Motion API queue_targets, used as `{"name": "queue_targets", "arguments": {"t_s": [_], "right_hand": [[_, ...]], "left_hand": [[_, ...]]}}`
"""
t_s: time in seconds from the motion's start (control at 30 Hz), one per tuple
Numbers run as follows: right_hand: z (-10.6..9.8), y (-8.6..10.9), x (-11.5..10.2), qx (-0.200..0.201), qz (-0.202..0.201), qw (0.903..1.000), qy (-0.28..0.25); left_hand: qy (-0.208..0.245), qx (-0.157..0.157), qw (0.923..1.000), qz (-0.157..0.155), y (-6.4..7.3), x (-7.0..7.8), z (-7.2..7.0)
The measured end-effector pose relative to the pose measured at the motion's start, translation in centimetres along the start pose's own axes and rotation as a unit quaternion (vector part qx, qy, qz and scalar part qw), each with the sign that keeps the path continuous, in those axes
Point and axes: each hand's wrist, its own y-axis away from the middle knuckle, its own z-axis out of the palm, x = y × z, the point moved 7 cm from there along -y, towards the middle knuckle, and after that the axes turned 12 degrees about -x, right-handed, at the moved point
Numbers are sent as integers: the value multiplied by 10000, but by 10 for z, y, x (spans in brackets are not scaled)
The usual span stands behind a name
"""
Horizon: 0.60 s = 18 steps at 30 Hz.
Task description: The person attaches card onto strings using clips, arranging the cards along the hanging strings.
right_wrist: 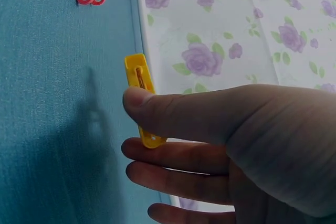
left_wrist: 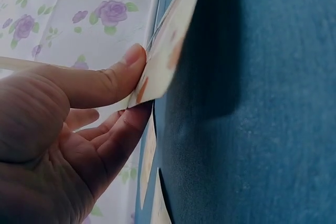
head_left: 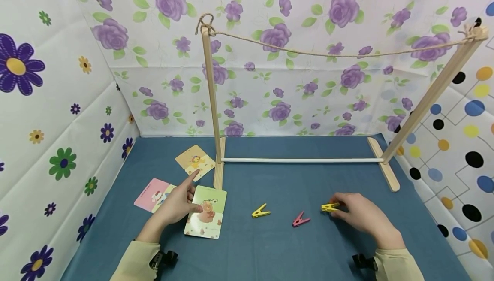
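Observation:
My left hand (head_left: 175,201) pinches a green card (head_left: 206,213) with a frog-hooded bear picture, thumb on its face and fingers behind. In the left wrist view the card (left_wrist: 170,51) is lifted off the cloth and tilted. Between thumb and fingers, my right hand (head_left: 360,214) holds a yellow clothespin (head_left: 329,207); the right wrist view shows this clothespin (right_wrist: 138,74) raised above its shadow. A pink clothespin (head_left: 300,219) and another yellow clothespin (head_left: 260,211) lie on the cloth between the hands. Beside the left hand lie a pink card (head_left: 151,193), partly covered, and an orange-yellow card (head_left: 196,161).
A wooden frame stands at the back: a left post (head_left: 211,96), a leaning right post (head_left: 434,94), a white bottom rod (head_left: 302,160) and a sagging twine line (head_left: 301,52) on top. Blue cloth (head_left: 278,255) covers the table. Patterned sheets (head_left: 247,96) surround it.

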Motion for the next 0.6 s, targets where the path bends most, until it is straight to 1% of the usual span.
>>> {"name": "queue_targets", "arguments": {"t_s": [0.1,0.17,0.3,0.4,0.53,0.6], "right_hand": [[-1,1,-1,94,-22,9999,-34],[-1,1,-2,149,-39,9999,-28],[-2,0,-2,245,-31,9997,21],[-1,0,-2,307,-18,9995,48],[-1,-1,-3,383,-29,9992,59],[-1,-1,-3,428,-59,9990,61]], "left_hand": [[-92,-2,10000,-8,0,-1,0],[-45,-41,9999,-80,1,-3,1],[248,-82,9993,-283,2,-7,3],[401,-43,9985,-363,3,-9,4],[546,-1,9978,-366,2,-10,5],[606,31,9977,-292,2,-10,5]]}}
